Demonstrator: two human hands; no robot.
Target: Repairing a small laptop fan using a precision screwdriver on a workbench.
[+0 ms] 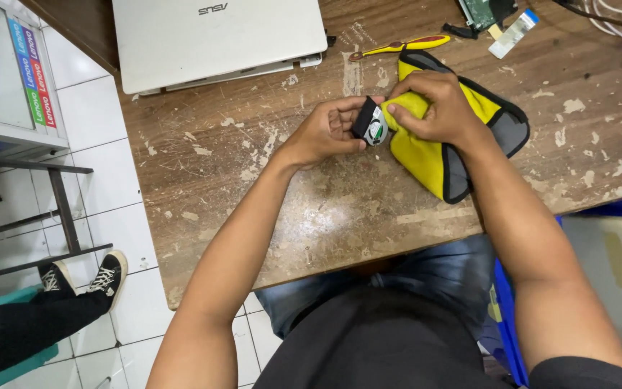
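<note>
The left hand (323, 133) is gripping a small fan (370, 124), fingers curled tight around it. The right hand (432, 108) is pinching a yellow cloth (433, 162), fingertips pressing it against the fan's face.

Two bare hands, left (323, 133) and right (435, 106), at centre. One small black cooling fan (371, 124) between them. One yellow cloth (449, 137) toward three o'clock. One closed white laptop (217, 39) at eleven o'clock. One yellow-handled screwdriver (399, 46) at twelve o'clock. Two black sneakers (84, 276) at eight o'clock.
</note>
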